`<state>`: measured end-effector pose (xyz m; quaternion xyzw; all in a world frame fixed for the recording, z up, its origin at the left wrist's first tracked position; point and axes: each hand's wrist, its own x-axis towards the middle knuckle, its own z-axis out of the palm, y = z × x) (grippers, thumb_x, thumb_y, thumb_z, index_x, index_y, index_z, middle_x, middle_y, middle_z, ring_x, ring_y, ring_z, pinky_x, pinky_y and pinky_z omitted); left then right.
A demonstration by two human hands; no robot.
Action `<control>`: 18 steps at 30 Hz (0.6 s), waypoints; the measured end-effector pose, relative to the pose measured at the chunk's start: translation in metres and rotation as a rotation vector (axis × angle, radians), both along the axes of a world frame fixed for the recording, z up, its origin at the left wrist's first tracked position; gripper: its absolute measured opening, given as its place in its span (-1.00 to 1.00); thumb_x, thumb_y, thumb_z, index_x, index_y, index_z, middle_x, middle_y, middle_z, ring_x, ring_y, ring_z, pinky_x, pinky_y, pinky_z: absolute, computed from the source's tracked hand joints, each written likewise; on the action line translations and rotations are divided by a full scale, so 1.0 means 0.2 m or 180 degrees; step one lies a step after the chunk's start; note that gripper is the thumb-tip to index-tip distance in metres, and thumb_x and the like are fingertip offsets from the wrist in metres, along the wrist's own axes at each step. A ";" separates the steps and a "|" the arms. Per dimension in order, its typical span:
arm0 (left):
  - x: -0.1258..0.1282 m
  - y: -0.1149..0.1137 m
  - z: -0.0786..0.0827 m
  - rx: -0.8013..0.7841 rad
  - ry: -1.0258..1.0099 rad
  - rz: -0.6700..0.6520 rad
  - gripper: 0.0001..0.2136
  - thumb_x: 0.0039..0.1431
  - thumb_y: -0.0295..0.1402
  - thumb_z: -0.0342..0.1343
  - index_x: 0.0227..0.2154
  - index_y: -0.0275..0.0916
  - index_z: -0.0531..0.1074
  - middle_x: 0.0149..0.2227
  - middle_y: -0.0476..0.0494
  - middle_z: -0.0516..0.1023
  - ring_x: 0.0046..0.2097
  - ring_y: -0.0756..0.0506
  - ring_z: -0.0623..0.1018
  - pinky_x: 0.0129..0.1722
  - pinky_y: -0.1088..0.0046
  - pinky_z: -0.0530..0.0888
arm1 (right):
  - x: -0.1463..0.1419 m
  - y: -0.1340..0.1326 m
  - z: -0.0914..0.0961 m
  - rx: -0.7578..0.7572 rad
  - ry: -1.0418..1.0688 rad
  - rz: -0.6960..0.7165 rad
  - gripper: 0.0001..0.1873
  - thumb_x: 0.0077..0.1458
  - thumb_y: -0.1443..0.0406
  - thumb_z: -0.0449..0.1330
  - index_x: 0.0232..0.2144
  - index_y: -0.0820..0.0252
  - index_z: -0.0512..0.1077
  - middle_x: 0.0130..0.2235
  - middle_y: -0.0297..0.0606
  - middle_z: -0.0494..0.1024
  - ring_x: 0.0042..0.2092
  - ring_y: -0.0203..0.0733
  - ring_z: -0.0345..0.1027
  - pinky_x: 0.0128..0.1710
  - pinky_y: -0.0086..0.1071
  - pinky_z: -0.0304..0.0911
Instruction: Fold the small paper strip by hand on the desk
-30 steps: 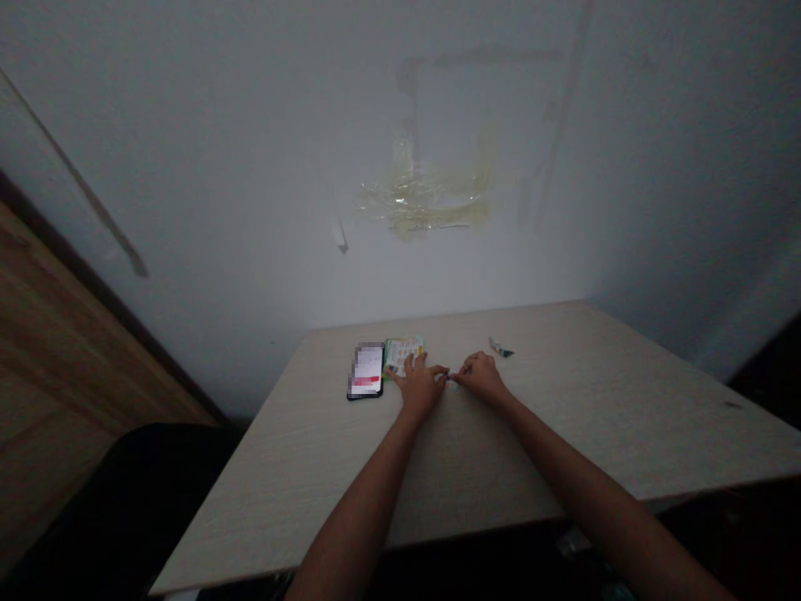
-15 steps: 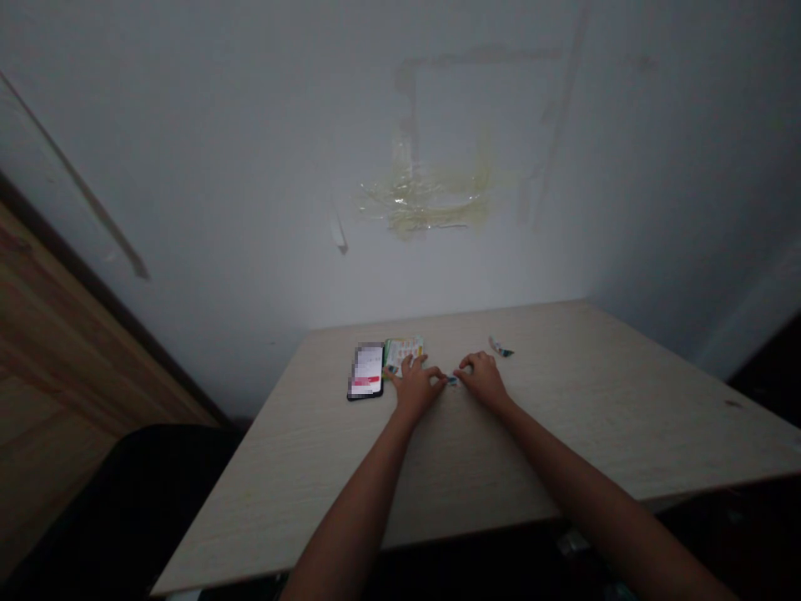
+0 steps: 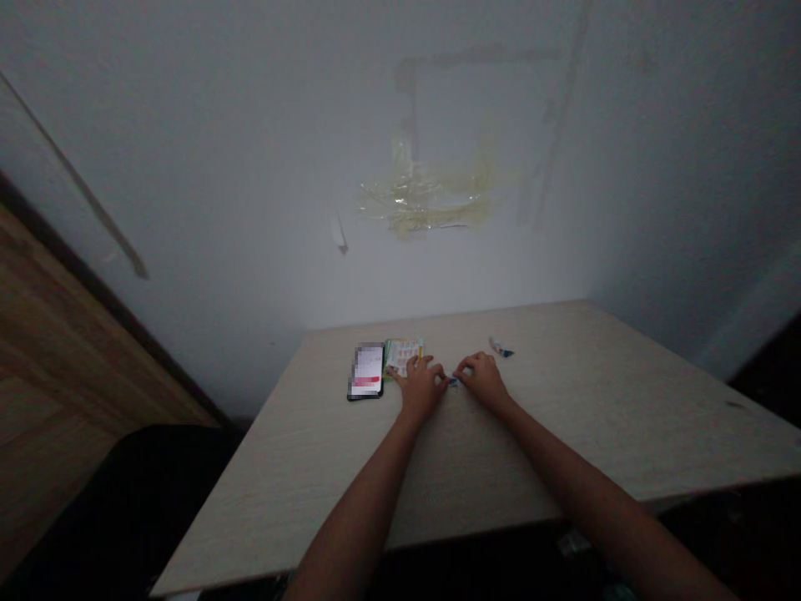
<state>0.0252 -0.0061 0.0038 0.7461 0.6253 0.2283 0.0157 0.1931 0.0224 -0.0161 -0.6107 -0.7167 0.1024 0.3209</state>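
- Right of the phone (image 3: 366, 372): left hand (image 3: 421, 386) and right hand (image 3: 484, 381) pinch one small piece (image 3: 454, 382) between them, presumably steadying it (fingers partly hide it).
- Just beside the phone: one printed card (image 3: 405, 346), the left hand spread over it, perhaps bracing.
- Farther right of the phone: one scrap (image 3: 500, 347), loose.

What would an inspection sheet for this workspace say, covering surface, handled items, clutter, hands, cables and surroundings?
Surface: pale wood-grain table.
Handled items: small blue-and-white piece between the two hands; details too small to read.
Clutter: phone, screen lit, beside a printed packet; small scrap beyond the right hand.
Hands: left hand and right hand have fingertips at the piece; grip unclear.
Cables: nothing seen.
Surroundings: grey wall with shiny tape; wooden panel at left; dim below the table.
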 end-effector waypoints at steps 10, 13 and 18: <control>0.00 -0.01 0.01 -0.0120 0.0001 -0.0024 -0.83 0.18 -0.07 0.13 -0.21 0.19 0.56 0.22 0.07 0.34 0.28 -0.29 0.16 0.20 -0.41 -0.25 | 0.05 0.02 -0.02 0.0067 0.0524 0.0396 -0.84 0.06 0.30 0.18 -0.32 0.20 0.54 -0.21 -0.19 0.56 -0.08 -0.13 0.37 0.01 -0.30 0.16; 0.00 -0.01 0.00 -0.0044 0.0046 -0.0028 -0.83 0.18 -0.07 0.12 -0.22 0.19 0.57 0.21 0.09 0.36 0.27 -0.31 0.17 0.19 -0.42 -0.27 | 0.07 0.02 -0.01 0.0107 0.0918 0.0450 -0.82 0.05 0.31 0.16 -0.27 0.20 0.49 -0.26 -0.23 0.59 -0.16 -0.16 0.43 -0.06 -0.32 0.23; 0.00 -0.01 0.00 0.0057 0.0162 -0.0077 -0.83 0.20 -0.08 0.10 -0.22 0.21 0.57 0.22 0.12 0.35 0.29 -0.32 0.15 0.18 -0.44 -0.27 | 0.08 0.01 0.00 0.0044 0.1262 0.0561 -0.82 -0.02 0.28 0.22 -0.29 0.16 0.41 -0.34 -0.29 0.59 -0.18 -0.14 0.47 -0.06 -0.28 0.25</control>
